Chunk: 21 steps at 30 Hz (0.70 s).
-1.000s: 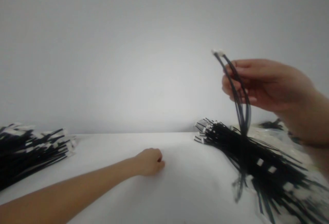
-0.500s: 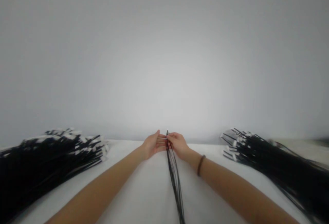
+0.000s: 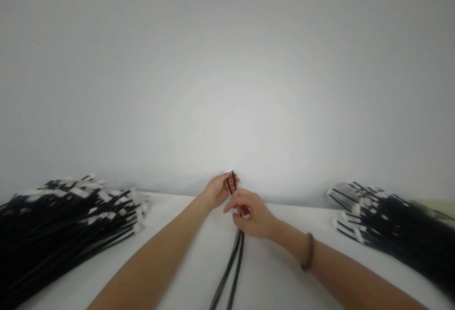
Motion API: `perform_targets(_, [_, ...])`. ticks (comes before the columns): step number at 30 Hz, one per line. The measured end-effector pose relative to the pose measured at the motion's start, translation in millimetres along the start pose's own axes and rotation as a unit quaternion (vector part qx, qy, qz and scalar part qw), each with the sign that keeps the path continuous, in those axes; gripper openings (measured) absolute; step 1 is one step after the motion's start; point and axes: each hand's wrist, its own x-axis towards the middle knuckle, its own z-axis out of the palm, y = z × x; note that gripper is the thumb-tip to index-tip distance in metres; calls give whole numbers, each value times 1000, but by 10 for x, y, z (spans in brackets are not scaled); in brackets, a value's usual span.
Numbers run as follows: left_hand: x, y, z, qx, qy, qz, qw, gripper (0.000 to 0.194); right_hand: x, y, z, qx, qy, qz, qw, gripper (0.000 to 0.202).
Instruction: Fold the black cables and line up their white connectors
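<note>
Near the back edge of the white table, my left hand [image 3: 217, 190] grips the top of several black cables [image 3: 236, 253], whose white tips stick up above its fingers. The cables run down toward the front edge. Just below and to the right, my right hand [image 3: 253, 211] is in front of the cables, with thumb and forefinger curved and apart. A dark band circles my right wrist. Part of the cables is hidden behind my right hand.
A large pile of black cables with white ends [image 3: 53, 229] lies on the left of the white table [image 3: 188, 272]. Another such pile [image 3: 401, 229] lies on the right. A pale wall [image 3: 234, 87] rises behind the table.
My right hand has come off the cable tips and moved down and right, its fingers opening. My left hand has closed on the tips. The lower cables have swung left.
</note>
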Motion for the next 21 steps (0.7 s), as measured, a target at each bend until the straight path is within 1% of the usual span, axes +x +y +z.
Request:
perform_targets(1, [-15,4,8,3,8,-5,1000,12,-13,-156,-21,-11,-84,-46,995,25])
perform_targets(2, [-28,5,19,10,11,-6,1000,12,-26,-318,-52,-29,-156,-92,983,25])
perform_targets(4, [-48,-3,44,24,10,2,1000,13,-54,-619,-134,-81,-300,-133,941,32])
perform_targets(5, [-55,-7,54,27,9,7,1000,13,-68,-742,-177,-110,-342,-133,924,34])
perform_targets(6, [-62,-12,63,28,12,10,999,13,-83,-840,-216,-133,-370,-131,910,38])
perform_targets(9, [-75,-20,76,23,28,15,999,12,-115,-983,-274,-169,-395,-127,894,42])
perform_targets(11, [-81,-22,78,17,37,19,999,13,-120,-995,-257,-154,-412,-142,887,40])
perform_targets(14, [-92,-24,72,8,42,21,999,18,-105,-990,-190,-112,-445,-177,871,30])
perform_targets(17, [-111,-15,61,4,35,9,999,22,-92,-1001,-136,-98,-448,-190,868,23])
perform_targets(21, [-155,31,57,2,7,-22,1000,26,-87,-998,-133,-84,-446,-165,876,19])
